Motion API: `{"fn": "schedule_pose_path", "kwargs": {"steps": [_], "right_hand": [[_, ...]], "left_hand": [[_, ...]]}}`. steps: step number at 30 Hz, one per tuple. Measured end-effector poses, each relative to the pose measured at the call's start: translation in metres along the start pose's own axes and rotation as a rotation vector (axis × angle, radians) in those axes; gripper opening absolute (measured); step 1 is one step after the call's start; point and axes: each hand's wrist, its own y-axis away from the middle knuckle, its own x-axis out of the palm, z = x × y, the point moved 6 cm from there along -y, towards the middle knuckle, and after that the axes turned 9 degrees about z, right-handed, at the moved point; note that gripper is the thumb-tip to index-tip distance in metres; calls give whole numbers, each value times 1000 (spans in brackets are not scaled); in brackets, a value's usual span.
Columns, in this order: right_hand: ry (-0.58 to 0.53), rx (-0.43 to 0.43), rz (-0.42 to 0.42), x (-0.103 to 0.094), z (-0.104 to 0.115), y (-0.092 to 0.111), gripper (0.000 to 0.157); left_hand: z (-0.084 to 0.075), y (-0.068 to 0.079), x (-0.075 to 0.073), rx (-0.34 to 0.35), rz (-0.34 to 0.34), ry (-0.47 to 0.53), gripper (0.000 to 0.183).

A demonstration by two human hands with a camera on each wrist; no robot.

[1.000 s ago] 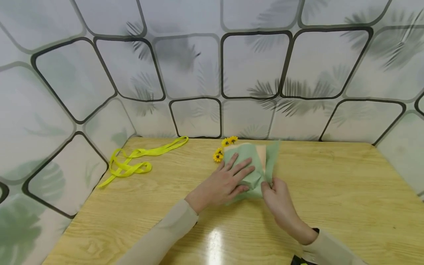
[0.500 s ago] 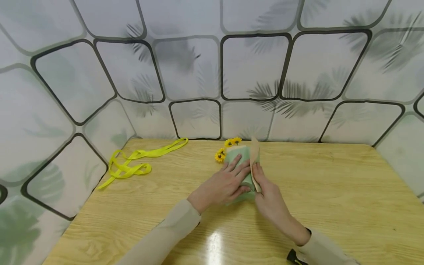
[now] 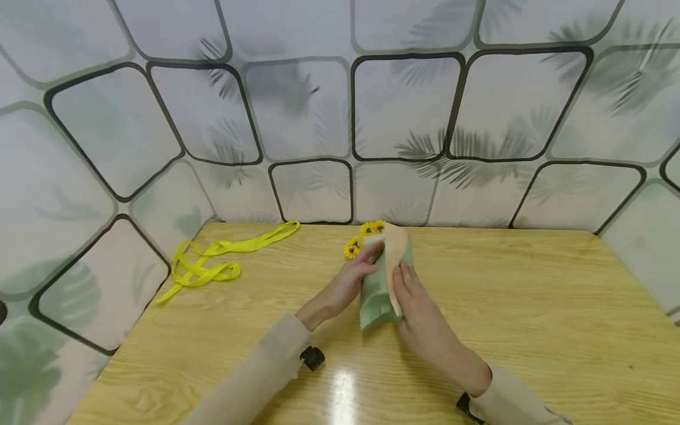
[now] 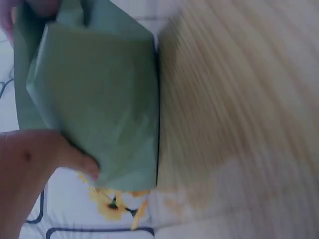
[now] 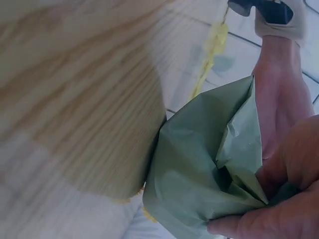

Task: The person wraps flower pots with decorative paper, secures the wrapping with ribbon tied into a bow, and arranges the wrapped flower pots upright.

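Note:
Green wrapping paper [image 3: 376, 296] with a pale cream inner side is folded into a narrow packet near the table's far edge. Small yellow flowers [image 3: 352, 248] with dark centres poke out at its far left end. My left hand [image 3: 342, 289] grips the packet's left side, with the thumb [image 4: 79, 160] lying on the paper in the left wrist view. Along the right side, my right hand [image 3: 427, 321] holds the paper's edge, where the cream flap stands folded over. In the right wrist view its fingers pinch the creased paper [image 5: 194, 164]. The flower stems are hidden inside.
A bright yellow ribbon [image 3: 204, 273] lies loosely looped at the table's left. The wooden table [image 3: 531, 307] meets a patterned fabric wall [image 3: 404, 106] at the back and sides. Black straps [image 3: 312, 358] show at both wrists.
My right hand has brought the paper's right flap up and over to the left. My left hand has shifted from lying flat on top to gripping the left side; the packet is narrower.

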Motion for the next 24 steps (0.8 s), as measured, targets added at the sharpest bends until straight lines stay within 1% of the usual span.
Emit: {"fn": "schedule_pose_path", "kwargs": {"steps": [1, 2, 4, 7, 9, 11, 13, 16, 19, 22, 24], "right_hand": [[21, -7, -4, 1, 0, 0, 71], [45, -16, -7, 2, 1, 1, 70], [107, -40, -18, 4, 2, 1, 67], [206, -72, -33, 6, 4, 2, 66], [269, -90, -39, 7, 6, 1, 67], [315, -105, -42, 7, 8, 1, 68], [371, -121, -44, 7, 11, 0, 69], [447, -152, -40, 8, 14, 1, 70], [469, -207, -21, 10, 16, 3, 73], [393, -256, 5, 10, 14, 4, 78], [309, -270, 32, 9, 11, 5, 77]], "left_hand": [[-1, -1, 0, 25, -48, 64, 62], [-2, -2, 0, 35, -96, 107, 58], [-4, -4, 0, 22, -218, 118, 53], [-3, -7, -1, -21, -397, 96, 45], [-2, -10, -2, -54, -489, 109, 38], [0, -10, -3, -76, -558, 143, 33], [2, -10, -4, -95, -606, 209, 30], [6, -9, -4, -116, -653, 307, 30], [11, -8, -5, -137, -684, 376, 33], [16, -7, -7, -156, -709, 425, 38], [18, -6, -9, -162, -722, 453, 40]]}}
